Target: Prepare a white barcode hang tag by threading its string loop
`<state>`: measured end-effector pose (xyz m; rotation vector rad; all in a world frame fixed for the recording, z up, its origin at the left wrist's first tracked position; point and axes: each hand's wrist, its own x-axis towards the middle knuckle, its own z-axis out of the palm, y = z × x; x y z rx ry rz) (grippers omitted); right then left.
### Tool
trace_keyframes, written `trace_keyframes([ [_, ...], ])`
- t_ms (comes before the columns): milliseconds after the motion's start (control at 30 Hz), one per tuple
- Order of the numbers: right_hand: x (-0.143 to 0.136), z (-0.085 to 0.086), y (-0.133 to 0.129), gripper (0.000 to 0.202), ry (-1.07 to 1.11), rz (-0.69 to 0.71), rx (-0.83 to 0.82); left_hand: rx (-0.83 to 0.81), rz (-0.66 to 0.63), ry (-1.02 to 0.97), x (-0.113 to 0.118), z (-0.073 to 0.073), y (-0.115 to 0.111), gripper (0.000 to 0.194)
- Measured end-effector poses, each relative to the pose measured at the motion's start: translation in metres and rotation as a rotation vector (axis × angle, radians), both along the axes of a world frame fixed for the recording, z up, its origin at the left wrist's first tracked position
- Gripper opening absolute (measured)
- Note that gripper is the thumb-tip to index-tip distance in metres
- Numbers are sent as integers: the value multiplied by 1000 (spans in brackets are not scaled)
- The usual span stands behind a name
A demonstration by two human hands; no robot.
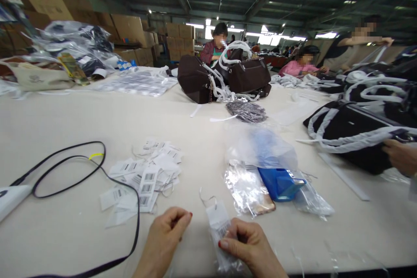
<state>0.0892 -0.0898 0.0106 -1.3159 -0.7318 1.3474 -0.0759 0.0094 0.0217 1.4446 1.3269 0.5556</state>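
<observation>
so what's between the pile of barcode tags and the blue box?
In the head view, bare table lies between the tag pile and the blue box, apart from clear plastic bags beside the box.

My right hand [250,243] pinches a small white barcode tag [219,221] near the front edge of the table, thumb pressed on its lower right part. The tag is a narrow paper slip with black bars printed low on it, standing tilted a little to the left, and a thin loop of string rises from its top. Below the tag a bit of clear crinkled plastic [228,263] lies under my fingers. My left hand [166,236], just to the left, is curled loosely, fingertips drawn together, apart from the tag.
</observation>
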Motion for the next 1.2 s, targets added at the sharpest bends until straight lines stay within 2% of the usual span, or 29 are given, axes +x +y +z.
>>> trace_keyframes([
  [67,-3,-3,0,32,-10,14,2,-216,-19,-103,2,-11,-20,37],
  [133,-6,-7,0,33,-26,40,19,-333,-7,-219,8,-17,-32,42],
  [267,-11,-8,-1,32,-42,77,36,-455,93,-398,20,-19,-35,35],
  [367,-12,-7,-4,29,-46,94,49,-518,133,-459,23,-18,-33,28],
  [567,-10,-9,-10,25,-89,102,61,-548,182,-477,25,-16,-32,22],
  [733,-2,-4,-13,26,-22,-179,-7,-458,276,-522,9,-8,-19,23],
  [833,0,-2,-14,28,-39,-267,-23,-447,256,-558,-9,-4,-13,22],
  [1000,-4,-3,-15,31,-22,-222,31,-567,180,-644,-21,-2,-14,18],
  [1200,-6,-5,-17,25,-145,-91,64,-489,360,-755,-11,14,-11,21],
])
